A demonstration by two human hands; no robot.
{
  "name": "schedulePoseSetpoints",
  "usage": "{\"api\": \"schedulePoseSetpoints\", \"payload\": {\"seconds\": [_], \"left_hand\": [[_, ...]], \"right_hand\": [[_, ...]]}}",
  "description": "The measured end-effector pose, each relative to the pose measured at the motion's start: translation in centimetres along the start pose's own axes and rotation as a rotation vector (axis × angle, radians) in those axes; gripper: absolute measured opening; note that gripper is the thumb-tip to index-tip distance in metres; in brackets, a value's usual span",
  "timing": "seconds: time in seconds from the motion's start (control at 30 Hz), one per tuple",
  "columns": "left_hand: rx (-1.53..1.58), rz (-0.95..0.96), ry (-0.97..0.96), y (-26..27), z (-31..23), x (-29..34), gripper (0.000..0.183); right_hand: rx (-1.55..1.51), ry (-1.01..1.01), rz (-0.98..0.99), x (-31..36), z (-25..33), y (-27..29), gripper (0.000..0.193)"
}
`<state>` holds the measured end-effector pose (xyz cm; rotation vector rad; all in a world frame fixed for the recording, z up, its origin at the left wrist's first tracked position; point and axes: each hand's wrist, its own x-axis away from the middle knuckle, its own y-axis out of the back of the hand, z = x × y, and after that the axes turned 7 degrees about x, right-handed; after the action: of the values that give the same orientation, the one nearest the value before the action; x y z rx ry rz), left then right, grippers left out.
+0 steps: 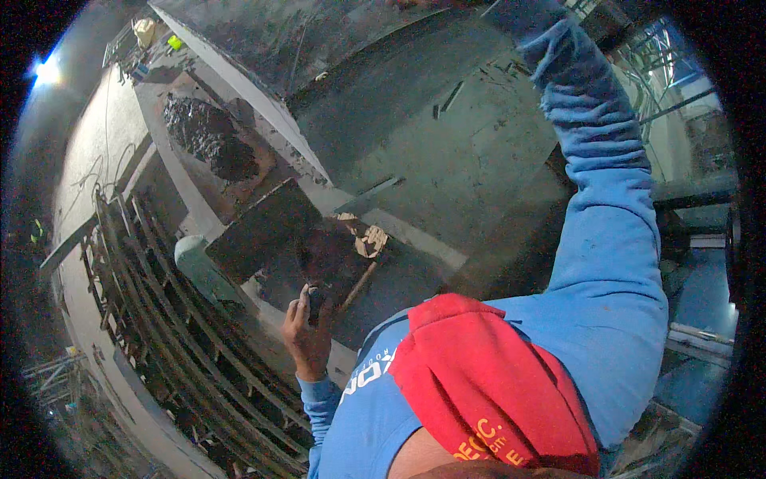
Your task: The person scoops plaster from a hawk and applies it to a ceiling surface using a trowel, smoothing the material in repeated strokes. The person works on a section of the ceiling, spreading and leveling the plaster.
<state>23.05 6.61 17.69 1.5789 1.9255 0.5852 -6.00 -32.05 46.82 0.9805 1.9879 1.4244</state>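
My left hand (307, 335) is closed, fingers and thumb around a small dark handle-like object (316, 302) whose kind I cannot make out. Just beyond it lies a dark, flat square board (267, 227), with a dark patch beside it. Whether the held object joins the board is unclear. Stretched far forward to the upper right is my right arm (598, 160) in a blue sleeve. My right hand is almost wholly cut off by the upper edge, its fingers hidden. Below that arm spreads a smooth grey-green surface (423, 152) with a few dark scraps on it.
Left of the board is a heap of dark wet mix (209, 140). Long bars (171, 319) run along the left side. Crumpled tan material (370, 241) lies beside the board. A pale raised edge (247, 88) borders the grey-green surface. Metal framework (666, 64) stands at the right.
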Motion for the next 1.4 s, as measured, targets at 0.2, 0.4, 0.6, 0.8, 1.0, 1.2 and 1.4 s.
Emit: {"api": "schedulePoseSetpoints", "payload": {"seconds": [0.2,0.4,0.6,0.8,1.0,1.2,1.4], "left_hand": [[-0.057,-0.016,-0.142,-0.3,-0.5,-0.3,0.044],[-0.053,-0.011,-0.038,-0.4,-1.0,0.6,0.043],[-0.009,-0.018,0.012,-0.6,-1.4,1.0,0.039],[-0.028,-0.035,-0.052,-0.4,-1.2,1.0,0.047],[0.015,0.023,-0.087,-0.7,-1.6,-0.2,0.045],[0.004,-0.005,-0.093,-0.4,-2.2,-0.3,0.043],[0.000,-0.043,-0.065,-0.6,-1.5,0.7,0.044]], "right_hand": [[-0.204,0.158,-0.277,-0.9,2.8,-2.8,0.048],[-0.239,0.086,0.141,-4.3,-2.4,-7.8,0.042],[-0.222,-0.055,-0.183,-6.4,-6.2,-11.8,0.042],[-0.394,-0.109,-0.066,-0.6,-4.8,-6.6,0.044],[-0.392,0.116,-0.159,-0.6,-0.4,-7.9,0.044],[-0.198,-0.238,-0.007,-1.1,-3.2,-7.3,0.046],[-0.464,-0.375,-0.370,4.8,-3.0,-9.1,0.031]]}}
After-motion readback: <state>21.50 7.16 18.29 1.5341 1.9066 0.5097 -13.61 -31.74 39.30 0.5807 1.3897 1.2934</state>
